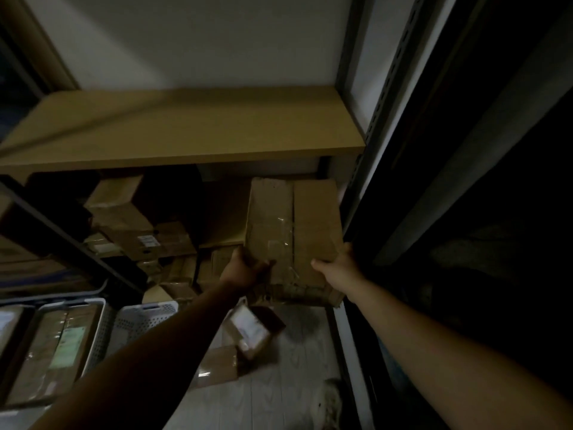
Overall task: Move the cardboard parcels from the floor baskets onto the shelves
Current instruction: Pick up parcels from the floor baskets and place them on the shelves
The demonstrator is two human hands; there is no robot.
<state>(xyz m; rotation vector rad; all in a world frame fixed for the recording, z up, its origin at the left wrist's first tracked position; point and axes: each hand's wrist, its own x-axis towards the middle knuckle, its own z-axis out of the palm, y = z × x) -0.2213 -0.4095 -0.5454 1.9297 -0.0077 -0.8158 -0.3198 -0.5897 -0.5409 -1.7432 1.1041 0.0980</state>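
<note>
Right now you are sliding a box [294,225] in just below the top board [186,128], at its right end beside the post [376,113]. Your left hand [245,270] is gripping the box's near left corner with the thumb lying on top, and your right hand [338,270] is clasping the near right corner likewise. Below the board, toward its left, several parcels [124,212] are already sitting stacked, so part of the job looks done. Well below the board, a basket [100,333] is holding flat parcels and two more [251,332] are lying on the floor, so plenty is waiting. Labels are showing on a few, but blur and gloom are leaving no writing readable.
</note>
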